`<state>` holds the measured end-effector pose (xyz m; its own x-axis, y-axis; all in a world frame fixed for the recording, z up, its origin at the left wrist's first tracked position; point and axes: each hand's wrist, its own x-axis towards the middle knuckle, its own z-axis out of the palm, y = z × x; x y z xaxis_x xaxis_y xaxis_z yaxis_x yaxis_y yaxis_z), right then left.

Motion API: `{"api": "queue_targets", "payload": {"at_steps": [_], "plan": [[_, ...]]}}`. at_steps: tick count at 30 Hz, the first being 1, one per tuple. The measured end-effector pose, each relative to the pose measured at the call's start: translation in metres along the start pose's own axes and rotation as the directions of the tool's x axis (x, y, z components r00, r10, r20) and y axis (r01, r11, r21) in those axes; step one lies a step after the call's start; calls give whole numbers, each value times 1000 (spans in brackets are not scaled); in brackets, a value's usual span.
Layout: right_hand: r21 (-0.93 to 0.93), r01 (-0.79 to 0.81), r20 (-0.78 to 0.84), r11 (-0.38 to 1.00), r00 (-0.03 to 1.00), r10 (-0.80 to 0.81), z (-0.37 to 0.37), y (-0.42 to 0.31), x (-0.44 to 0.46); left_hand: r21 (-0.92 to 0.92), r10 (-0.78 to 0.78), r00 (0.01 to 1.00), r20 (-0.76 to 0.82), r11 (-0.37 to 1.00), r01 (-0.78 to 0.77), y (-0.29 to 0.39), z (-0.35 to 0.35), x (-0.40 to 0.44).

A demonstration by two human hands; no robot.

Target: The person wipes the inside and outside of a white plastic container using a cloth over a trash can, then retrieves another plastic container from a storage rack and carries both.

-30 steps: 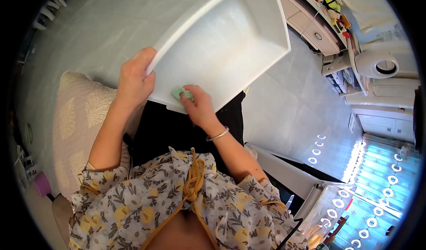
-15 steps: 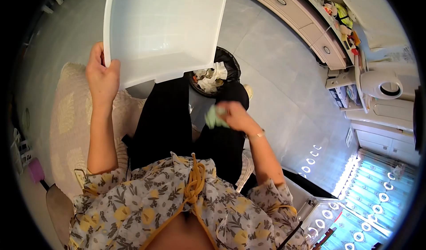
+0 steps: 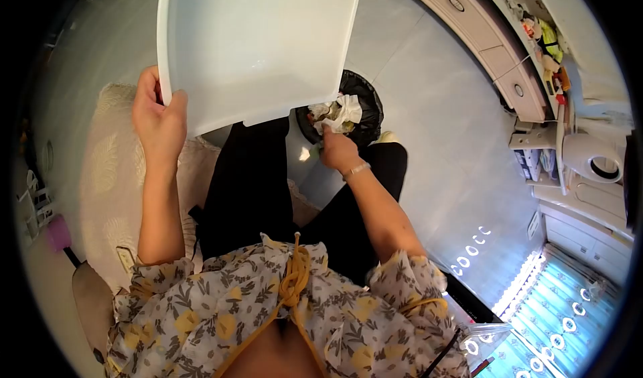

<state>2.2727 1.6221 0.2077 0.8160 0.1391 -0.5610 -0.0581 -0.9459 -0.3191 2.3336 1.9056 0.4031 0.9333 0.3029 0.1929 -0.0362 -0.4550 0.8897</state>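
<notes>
My left hand point(image 3: 161, 120) grips the left edge of a large white plastic container point(image 3: 258, 49), which is tilted so its inside shows. Beside the trash bin point(image 3: 375, 113), my right hand point(image 3: 340, 151) is closed, with only a small bit of the green cloth point(image 3: 315, 152) showing at its left side. The bin has a black liner and holds crumpled white paper point(image 3: 345, 113) and other scraps. A small pale spot shows just left of the cloth, too blurred to make out.
A patterned cushion point(image 3: 110, 190) lies at the left. A pale drawer cabinet point(image 3: 485, 46) with items on top stands at the upper right. A white rounded device point(image 3: 593, 158) and blue curtains point(image 3: 569, 318) are at the right.
The container has swung left and away from my lap, uncovering the trash bin. My right hand has left the container's inside with the green cloth and moved out beside the bin.
</notes>
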Motion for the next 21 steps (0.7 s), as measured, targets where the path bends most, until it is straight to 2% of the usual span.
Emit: {"api": "queue_targets", "payload": {"at_steps": [2, 3, 5, 6, 8, 11, 12, 14, 16, 19, 21], "plan": [[58, -152, 256, 987, 958, 133, 9, -3, 15, 52, 9, 1000, -2, 999, -9, 4, 4, 4], [62, -148, 256, 987, 958, 127, 13, -2, 17, 57, 12, 1000, -4, 998, -12, 8, 7, 5], [176, -422, 280, 889, 887, 366, 34, 5, 24, 56, -3, 1000, 19, 998, 2, 16, 11, 5], [201, -501, 248, 842, 857, 451, 50, 11, 27, 69, -2, 1000, 15, 998, 1, 18, 14, 4], [247, -489, 237, 836, 868, 437, 46, 15, 14, 25, 18, 999, 42, 1000, -19, 19, 21, 3], [123, -470, 165, 874, 878, 449, 67, 22, 15, 26, 33, 998, 57, 999, -34, 12, 33, 6], [109, -477, 185, 872, 872, 453, 65, 20, 14, 20, 54, 998, 41, 998, -55, 14, 38, 7], [53, -427, 289, 903, 872, 396, 54, 17, 5, 10, -15, 995, 102, 1000, 14, 19, 45, 6], [31, -345, 358, 938, 880, 312, 61, 21, -2, -22, 6, 994, 109, 1000, -4, 19, 50, 5], [39, -349, 345, 936, 884, 316, 54, 20, -13, -55, 2, 994, 113, 998, 5, 25, 50, 0], [81, -154, 289, 985, 949, 124, 43, 28, -18, -64, -2, 988, 152, 998, 12, 25, 47, -6]]}}
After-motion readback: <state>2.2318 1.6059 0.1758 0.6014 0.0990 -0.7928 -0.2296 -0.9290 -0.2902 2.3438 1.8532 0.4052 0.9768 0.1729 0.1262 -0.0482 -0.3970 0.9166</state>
